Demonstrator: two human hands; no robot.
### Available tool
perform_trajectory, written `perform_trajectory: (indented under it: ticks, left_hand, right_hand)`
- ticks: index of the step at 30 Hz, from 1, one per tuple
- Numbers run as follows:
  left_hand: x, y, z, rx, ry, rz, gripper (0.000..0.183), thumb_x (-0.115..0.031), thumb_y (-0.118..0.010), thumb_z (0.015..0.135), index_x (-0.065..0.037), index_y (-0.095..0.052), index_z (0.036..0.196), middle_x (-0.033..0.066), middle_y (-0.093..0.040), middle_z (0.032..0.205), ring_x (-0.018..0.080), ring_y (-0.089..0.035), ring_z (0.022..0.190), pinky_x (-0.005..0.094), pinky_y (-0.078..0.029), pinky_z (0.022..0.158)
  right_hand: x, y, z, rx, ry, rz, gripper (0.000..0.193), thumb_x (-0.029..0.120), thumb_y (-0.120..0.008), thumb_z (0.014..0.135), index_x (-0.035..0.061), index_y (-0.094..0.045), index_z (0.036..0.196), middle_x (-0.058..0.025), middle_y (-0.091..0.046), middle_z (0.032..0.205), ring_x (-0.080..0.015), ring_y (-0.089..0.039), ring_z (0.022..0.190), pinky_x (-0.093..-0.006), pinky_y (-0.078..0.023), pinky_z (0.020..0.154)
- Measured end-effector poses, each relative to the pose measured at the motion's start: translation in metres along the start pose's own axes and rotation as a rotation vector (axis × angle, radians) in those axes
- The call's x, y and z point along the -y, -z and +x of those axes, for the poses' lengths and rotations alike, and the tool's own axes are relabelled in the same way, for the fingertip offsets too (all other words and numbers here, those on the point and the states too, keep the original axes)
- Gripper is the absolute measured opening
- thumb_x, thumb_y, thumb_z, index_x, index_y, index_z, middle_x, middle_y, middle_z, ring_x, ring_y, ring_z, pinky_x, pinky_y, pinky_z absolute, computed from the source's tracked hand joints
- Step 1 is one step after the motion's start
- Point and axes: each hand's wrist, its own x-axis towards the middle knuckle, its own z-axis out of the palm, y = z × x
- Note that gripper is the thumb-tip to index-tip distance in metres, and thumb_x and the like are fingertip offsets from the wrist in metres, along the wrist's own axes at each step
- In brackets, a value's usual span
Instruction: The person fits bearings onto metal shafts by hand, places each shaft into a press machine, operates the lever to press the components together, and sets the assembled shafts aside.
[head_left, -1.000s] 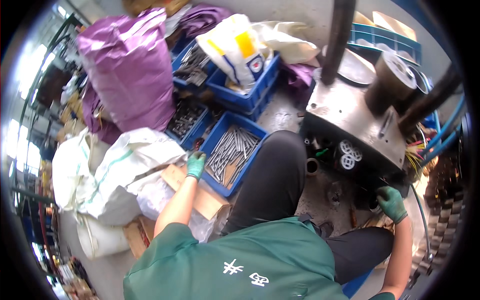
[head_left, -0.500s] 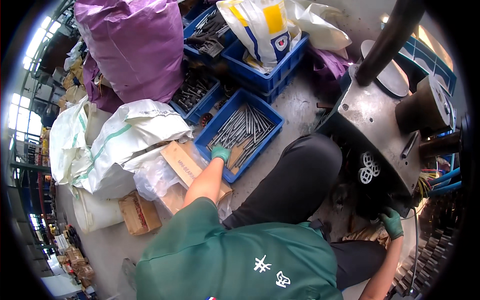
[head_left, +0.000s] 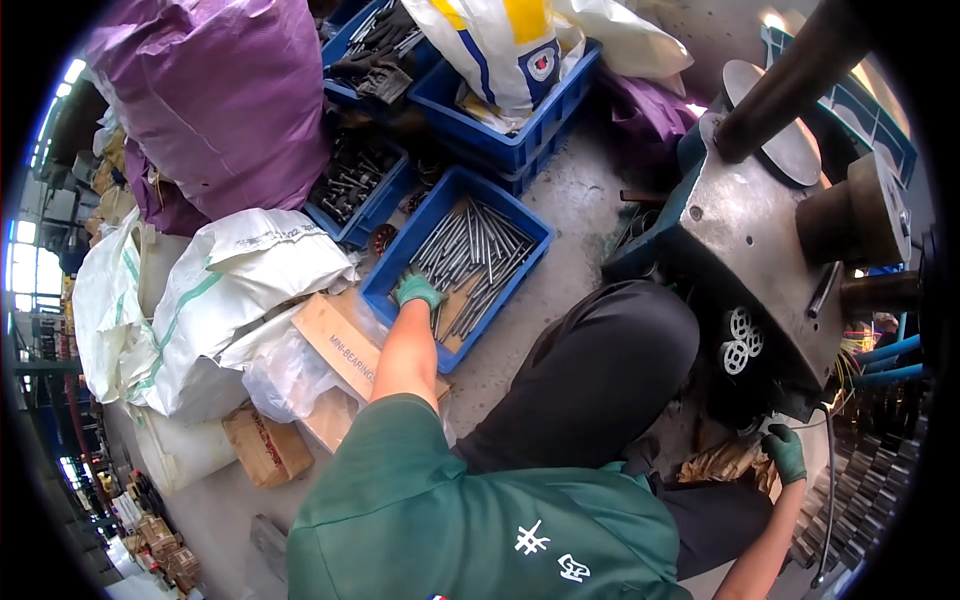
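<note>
My left hand, in a green glove, reaches into a blue plastic bin and touches its contents near the left side. Many slim metal rods lie loosely in that bin over a piece of brown cardboard. The left fingers look spread over the ends of the rods; their tips are partly hidden. Far to the right, my right hand, also gloved in green, is held beside the machine's dark underside with its fingers curled. Whatever it holds, if anything, cannot be made out.
A heavy metal machine with a thick bar stands at the right. Behind the rod bin are further blue bins and a purple sack. White sacks, a cardboard piece and a brown carton lie left.
The view has shifted, so the bins and sacks sit further left. My left hand stays in the rod bin, nearer its left wall. My right hand has drawn slightly away from the machine's underside.
</note>
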Motion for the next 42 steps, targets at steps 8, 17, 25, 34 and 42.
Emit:
perform_trajectory:
  ticks: [8, 17, 25, 34, 42]
  left_hand:
    - [-0.025, 0.004, -0.01, -0.091, 0.036, 0.142, 0.101, -0.058, -0.093, 0.067, -0.004, -0.055, 0.143, 0.0178, -0.059, 0.145, 0.0351, -0.058, 0.134, 0.0451, -0.053, 0.108]
    - [-0.035, 0.005, -0.017, -0.065, 0.092, 0.053, 0.107, -0.062, -0.092, 0.064, -0.002, -0.057, 0.146, 0.019, -0.06, 0.15, 0.0317, -0.061, 0.135, 0.0436, -0.054, 0.109]
    - [-0.012, -0.049, 0.016, 0.055, 0.124, -0.166, 0.08, -0.049, -0.087, 0.073, 0.005, -0.069, 0.129, 0.0262, -0.07, 0.133, 0.0359, -0.071, 0.12, 0.0461, -0.057, 0.101]
    - [-0.037, -0.041, -0.024, 0.053, 0.085, -0.106, 0.068, -0.055, -0.086, 0.077, -0.001, -0.076, 0.116, 0.0217, -0.075, 0.124, 0.0357, -0.075, 0.112, 0.0464, -0.061, 0.093]
    - [0.007, -0.081, -0.006, 0.408, 0.008, -0.875, 0.014, -0.017, -0.066, 0.085, -0.005, -0.068, 0.079, 0.0107, -0.062, 0.062, 0.027, -0.06, 0.05, 0.0428, -0.05, 0.047]
  right_hand:
    - [-0.013, 0.0, -0.002, -0.021, -0.019, -0.008, 0.038, 0.012, -0.065, 0.094, -0.008, -0.067, 0.126, -0.0113, -0.074, 0.093, -0.0199, -0.069, 0.076, -0.0323, -0.056, 0.071]
    - [0.021, -0.008, -0.016, -0.043, -0.05, -0.18, 0.042, 0.023, -0.065, 0.09, -0.0057, -0.073, 0.12, -0.0164, -0.078, 0.096, -0.0235, -0.074, 0.083, -0.0367, -0.059, 0.08]
    - [0.046, -0.005, -0.021, -0.036, -0.026, -0.298, 0.039, 0.024, -0.064, 0.09, -0.0008, -0.075, 0.117, -0.0168, -0.078, 0.096, -0.0244, -0.076, 0.087, -0.037, -0.059, 0.082]
    - [0.027, -0.002, -0.024, 0.056, 0.09, -0.424, 0.033, 0.026, -0.066, 0.09, 0.0065, -0.076, 0.114, -0.0143, -0.078, 0.104, -0.0266, -0.076, 0.094, -0.0385, -0.059, 0.087]
    - [0.004, 0.003, -0.007, -0.02, 0.308, -0.56, 0.039, 0.031, -0.065, 0.088, 0.0093, -0.078, 0.118, -0.0198, -0.075, 0.118, -0.0366, -0.07, 0.114, -0.0436, -0.054, 0.1]
